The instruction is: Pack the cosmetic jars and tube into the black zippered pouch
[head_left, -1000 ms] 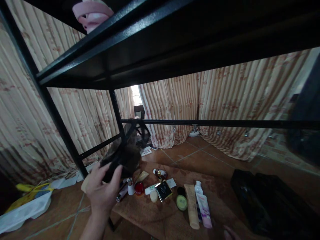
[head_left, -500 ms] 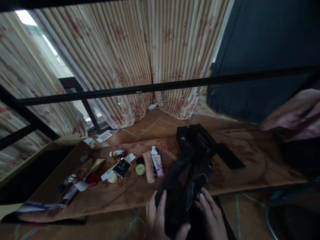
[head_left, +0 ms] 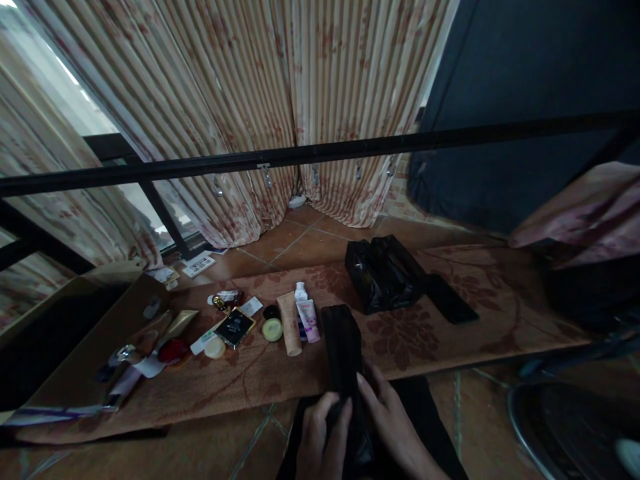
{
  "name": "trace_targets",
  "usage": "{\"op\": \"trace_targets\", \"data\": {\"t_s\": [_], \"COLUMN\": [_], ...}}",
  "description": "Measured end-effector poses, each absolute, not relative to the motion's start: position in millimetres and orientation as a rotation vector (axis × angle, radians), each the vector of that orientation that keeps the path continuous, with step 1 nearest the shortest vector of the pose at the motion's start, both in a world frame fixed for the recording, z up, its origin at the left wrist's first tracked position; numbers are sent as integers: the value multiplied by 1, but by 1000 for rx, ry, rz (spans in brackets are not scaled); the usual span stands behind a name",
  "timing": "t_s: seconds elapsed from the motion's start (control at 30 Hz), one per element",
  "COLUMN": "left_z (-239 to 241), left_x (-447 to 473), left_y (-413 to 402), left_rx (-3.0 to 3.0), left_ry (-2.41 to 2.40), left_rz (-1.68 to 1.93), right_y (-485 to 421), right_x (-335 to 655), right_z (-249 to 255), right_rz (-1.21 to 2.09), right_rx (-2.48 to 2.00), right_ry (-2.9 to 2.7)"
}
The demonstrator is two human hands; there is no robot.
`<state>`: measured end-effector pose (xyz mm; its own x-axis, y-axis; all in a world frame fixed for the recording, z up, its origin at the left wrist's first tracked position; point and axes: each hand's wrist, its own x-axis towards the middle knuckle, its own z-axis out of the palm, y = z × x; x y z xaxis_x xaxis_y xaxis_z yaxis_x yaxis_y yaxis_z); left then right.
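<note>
At the mat's (head_left: 280, 380) near edge, left hand (head_left: 320, 443) and right hand (head_left: 393, 427) both clasp a long black pouch (head_left: 343, 347)

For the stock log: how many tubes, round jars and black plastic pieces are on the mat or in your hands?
Tubes: 3 (beige tube, pink tube, white-capped tube)
Round jars: 4 (green jar, cream jar, black jar, red jar)
Black plastic pieces: 3 (held strip, crumpled bag, flat piece)
Total: 10
</note>
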<state>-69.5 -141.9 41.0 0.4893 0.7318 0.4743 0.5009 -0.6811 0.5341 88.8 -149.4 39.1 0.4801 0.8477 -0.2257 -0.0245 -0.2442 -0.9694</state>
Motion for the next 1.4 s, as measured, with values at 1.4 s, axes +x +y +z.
{"op": "trace_targets", "data": {"t_s": [1.4], "left_z": [87], "left_x": [-62], "left_y": [-88], "left_rx": [2053], "left_ry": [1193], "left_rz": [771], "right_y": [-173], "right_x": [149], "right_z": [68], "right_rz": [375], "right_rx": [-1938], "right_ry": [-1024]}}
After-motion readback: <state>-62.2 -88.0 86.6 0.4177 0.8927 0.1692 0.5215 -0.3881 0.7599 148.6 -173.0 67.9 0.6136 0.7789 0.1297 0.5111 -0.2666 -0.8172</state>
